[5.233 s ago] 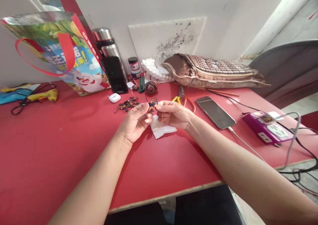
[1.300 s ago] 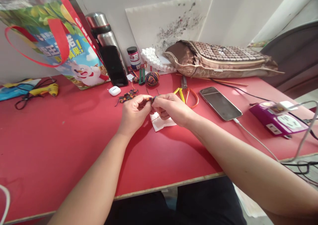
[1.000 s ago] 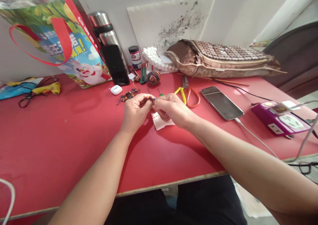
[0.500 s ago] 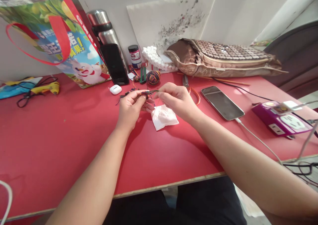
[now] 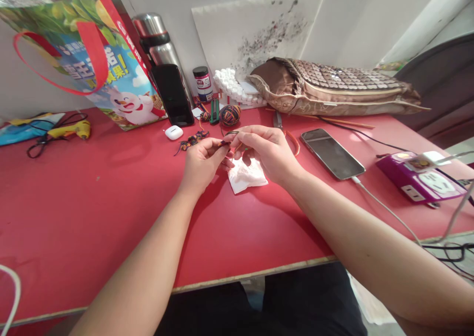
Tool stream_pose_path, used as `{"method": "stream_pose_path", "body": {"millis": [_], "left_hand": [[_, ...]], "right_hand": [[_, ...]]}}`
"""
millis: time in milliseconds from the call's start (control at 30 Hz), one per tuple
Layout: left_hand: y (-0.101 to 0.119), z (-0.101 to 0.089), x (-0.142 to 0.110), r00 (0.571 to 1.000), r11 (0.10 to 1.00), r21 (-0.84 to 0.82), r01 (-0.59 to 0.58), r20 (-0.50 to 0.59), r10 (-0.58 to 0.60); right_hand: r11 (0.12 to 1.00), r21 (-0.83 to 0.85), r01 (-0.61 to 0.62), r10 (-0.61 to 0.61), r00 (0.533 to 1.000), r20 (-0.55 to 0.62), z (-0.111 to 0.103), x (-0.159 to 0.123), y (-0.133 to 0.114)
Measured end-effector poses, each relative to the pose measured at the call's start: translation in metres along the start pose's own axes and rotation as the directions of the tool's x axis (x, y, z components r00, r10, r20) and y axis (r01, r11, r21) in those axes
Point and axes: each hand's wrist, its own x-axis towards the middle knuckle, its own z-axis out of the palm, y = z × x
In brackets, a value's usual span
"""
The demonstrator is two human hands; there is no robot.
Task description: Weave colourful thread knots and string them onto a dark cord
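My left hand (image 5: 205, 163) is closed in a pinch on a small piece of dark multicoloured yarn work, mostly hidden by the fingers. Close by on its right, my right hand (image 5: 269, 150) has its thumb and fingers drawn together around thin strands of yarn (image 5: 237, 147) that run to the left fingertips. A knotted multicoloured yarn strip (image 5: 194, 141) shows just beyond the left hand. Beneath both hands lies a crumpled white tissue (image 5: 246, 177) on the red table (image 5: 137, 207). Behind the fingers rests a ball of multicoloured yarn (image 5: 230, 115).
Around the back stand a gift bag (image 5: 122, 69), a steel flask (image 5: 163, 49), an upright phone (image 5: 174, 96) and a paint jar (image 5: 202, 83). A white earphone case (image 5: 174, 132), green cutter (image 5: 214, 111), pliers (image 5: 277, 120), charging phone (image 5: 332, 153) and purple power strip (image 5: 416, 178) surround the hands.
My right hand's fingers have curled in and come closer to the left hand. The left hand has shifted slightly right, and more of the knotted strip shows behind it.
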Motion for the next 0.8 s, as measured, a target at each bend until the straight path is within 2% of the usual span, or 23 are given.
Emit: {"method": "stream_pose_path", "body": {"millis": [200, 300, 433, 633, 733, 800], "left_hand": [[0.008, 0.002, -0.004, 0.987, 0.993, -0.055, 0.109, 0.125, -0.101], [0.008, 0.003, -0.005, 0.981, 0.989, -0.050, 0.141, 0.139, -0.133], [0.006, 0.003, -0.005, 0.984, 0.991, -0.044, 0.127, 0.134, -0.120], [0.003, 0.004, -0.002, 0.999, 1.000, -0.008, -0.007, 0.038, 0.008], [0.001, 0.002, 0.002, 0.994, 0.998, -0.005, -0.070, -0.079, 0.069], [0.000, 0.000, 0.005, 0.979, 0.992, -0.012, -0.125, -0.163, 0.122]], "right_hand": [[0.989, 0.122, -0.080, 0.089, 0.993, -0.072, -0.009, 0.007, 0.003], [0.980, 0.155, -0.121, 0.136, 0.987, -0.089, -0.011, 0.010, 0.003], [0.976, 0.181, -0.120, 0.138, 0.986, -0.091, -0.012, 0.012, 0.004], [0.981, 0.154, -0.120, 0.124, 0.992, -0.013, -0.012, 0.008, 0.004], [0.998, 0.053, -0.038, 0.034, 0.996, 0.081, -0.011, 0.003, -0.002], [0.997, -0.076, 0.014, 0.000, 0.984, 0.176, -0.010, 0.000, -0.006]]}}
